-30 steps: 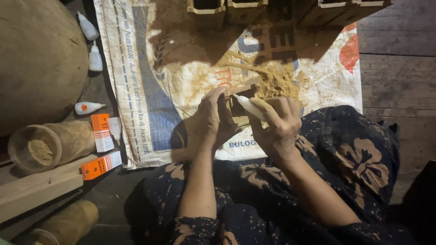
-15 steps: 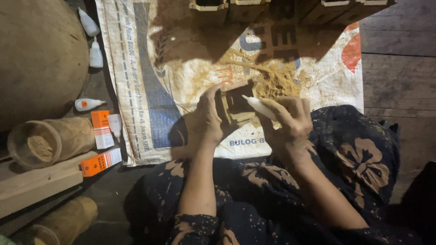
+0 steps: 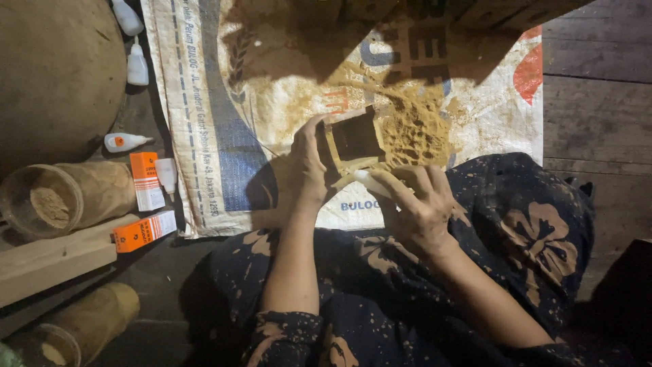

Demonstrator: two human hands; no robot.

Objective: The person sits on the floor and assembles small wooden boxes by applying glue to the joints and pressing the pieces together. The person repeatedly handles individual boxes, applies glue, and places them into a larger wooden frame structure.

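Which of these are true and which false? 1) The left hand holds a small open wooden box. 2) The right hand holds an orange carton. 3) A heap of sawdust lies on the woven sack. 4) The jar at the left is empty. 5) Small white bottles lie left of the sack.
1) True: the left hand grips a small open wooden box.
2) False: the right hand holds a small white bottle; the orange cartons lie on the floor at the left.
3) True: the sawdust heap lies on the woven sack.
4) False: the jar has sawdust in it.
5) True: white bottles lie left of the sack.
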